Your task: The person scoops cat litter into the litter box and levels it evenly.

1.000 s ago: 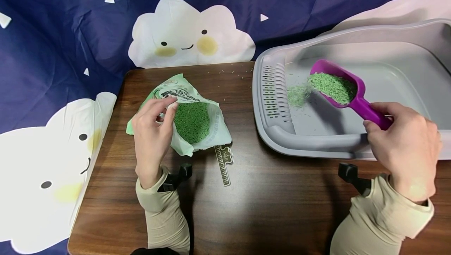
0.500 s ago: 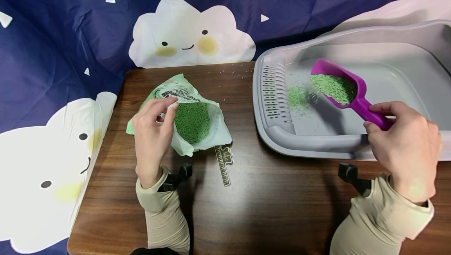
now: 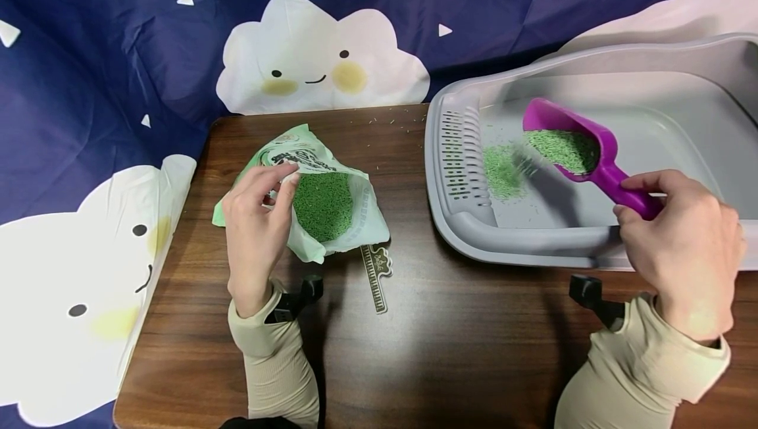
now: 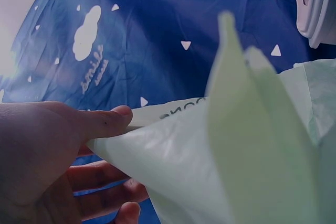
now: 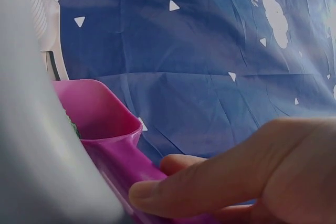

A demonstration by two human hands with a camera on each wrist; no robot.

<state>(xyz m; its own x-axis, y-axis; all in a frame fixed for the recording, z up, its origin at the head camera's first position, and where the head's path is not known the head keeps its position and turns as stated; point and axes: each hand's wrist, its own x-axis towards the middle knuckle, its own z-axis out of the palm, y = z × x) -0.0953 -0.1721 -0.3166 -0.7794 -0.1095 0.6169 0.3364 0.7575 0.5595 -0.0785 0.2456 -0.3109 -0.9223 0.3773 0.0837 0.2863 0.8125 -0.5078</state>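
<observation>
My right hand [image 3: 681, 245] grips the handle of a purple scoop [image 3: 610, 179] over the left part of a grey litter box [image 3: 533, 245]. Green litter pellets [image 3: 559, 149] lie in the scoop and pour off its tilted left lip, blurred as they fall. Below, a small pile of pellets [image 3: 503, 172] lies on the box floor beside the slotted ledge. My left hand [image 3: 257, 231] pinches the edge of a pale green bag [image 3: 364, 208] between thumb and fingers. The bag's mouth gapes, showing green pellets inside. In the left wrist view, the thumb presses on the bag's edge [image 4: 157, 156].
A flat ruler-like piece [image 3: 376, 277] with a decorated end lies partly under the bag on the brown wooden table [image 3: 414, 343]. A few stray pellets are scattered near the table's back edge. Behind hangs a blue curtain [image 3: 491, 1] with white clouds and triangles.
Pellets keep falling from the scoop, so its load shrinks and the pile in the box grows. The scoop tips slightly more. The left hand and bag stay put.
</observation>
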